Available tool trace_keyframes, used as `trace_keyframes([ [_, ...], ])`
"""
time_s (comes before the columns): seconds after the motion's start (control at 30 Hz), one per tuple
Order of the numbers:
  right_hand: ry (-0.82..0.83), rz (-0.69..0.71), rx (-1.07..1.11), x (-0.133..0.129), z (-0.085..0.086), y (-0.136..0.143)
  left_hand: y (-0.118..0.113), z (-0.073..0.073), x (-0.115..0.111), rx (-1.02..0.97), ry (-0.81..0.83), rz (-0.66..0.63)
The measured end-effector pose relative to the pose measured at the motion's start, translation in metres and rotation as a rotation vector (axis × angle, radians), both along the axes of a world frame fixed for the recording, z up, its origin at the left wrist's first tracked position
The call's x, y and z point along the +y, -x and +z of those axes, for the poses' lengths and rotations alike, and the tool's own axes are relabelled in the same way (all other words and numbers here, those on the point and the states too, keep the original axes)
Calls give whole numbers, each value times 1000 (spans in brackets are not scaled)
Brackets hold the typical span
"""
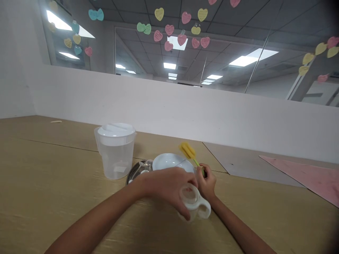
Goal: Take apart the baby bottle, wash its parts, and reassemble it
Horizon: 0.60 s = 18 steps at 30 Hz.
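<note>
Head view: left hand (169, 181) grips a cup (195, 202), right hand (207, 181) beside it grips a brush (189, 151), likely a scrubbing step calling next for lining the two up.

A smooth plastic cup (195, 202) stands out before the glossy bowl (166, 161), a shiny metal tray (135, 168) left of it.

Office-like interior; exact use cannot be told. Glass (225, 60) runs above a white wall (169, 106) and bears heart-shaped notes (186, 17), several with writing. Beyond or mirrored in it: a tiled grey ceiling (225, 21) with flat rectangular lights (170, 66). One long wood-coloured tabletop (53, 176), set against the wall.
</note>
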State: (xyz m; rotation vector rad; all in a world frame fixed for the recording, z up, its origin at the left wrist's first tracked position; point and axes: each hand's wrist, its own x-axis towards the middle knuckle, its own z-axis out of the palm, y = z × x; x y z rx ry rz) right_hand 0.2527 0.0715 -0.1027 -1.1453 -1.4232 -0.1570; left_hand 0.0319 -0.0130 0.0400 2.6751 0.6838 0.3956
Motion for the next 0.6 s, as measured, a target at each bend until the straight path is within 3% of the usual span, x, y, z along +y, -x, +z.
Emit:
trace_keyframes([
  [0.13,-63,146,256,-8,35,9,18,18,10,-199,-27,154],
  [0.3,-140,307,355,-29,85,15,33,13,40,-363,-114,361],
  [0.43,-40,334,91,-42,104,12,35,2,62,-473,-143,490],
  [0.6,74,250,-213,-38,105,5,36,-3,74,-487,-218,623],
])
